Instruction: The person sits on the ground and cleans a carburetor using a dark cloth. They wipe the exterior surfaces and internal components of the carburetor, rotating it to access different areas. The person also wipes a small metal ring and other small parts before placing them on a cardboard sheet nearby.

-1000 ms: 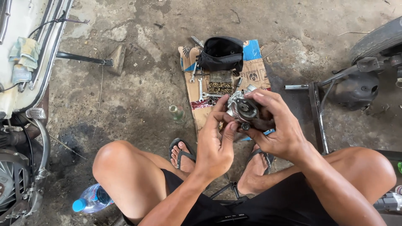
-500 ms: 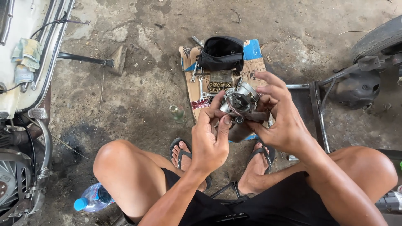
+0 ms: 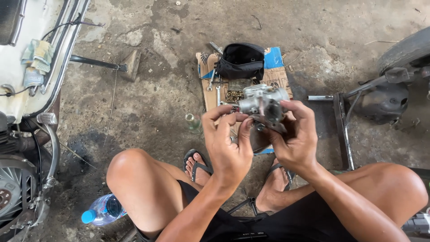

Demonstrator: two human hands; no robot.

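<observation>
I sit low over a concrete floor with a grey metal carburettor [image 3: 263, 104] held up in front of me. My right hand [image 3: 293, 136] grips it from the right and below. The fingertips of my left hand [image 3: 228, 143] pinch its left end. Beneath it lies a flattened piece of cardboard [image 3: 210, 76] with a black pouch [image 3: 242, 60], wrenches [image 3: 214, 80] and a pile of small screws [image 3: 234, 95] on it.
A white scooter body [image 3: 31, 85] with its engine stands at the left. A motorcycle stand and dark parts [image 3: 380, 101] are at the right. A small glass bottle [image 3: 192, 122] stands on the floor, and a plastic water bottle [image 3: 103, 209] lies by my left knee.
Both hands have lifted the carburettor higher and turned it. My left hand has shifted from cupping its side to pinching its left end.
</observation>
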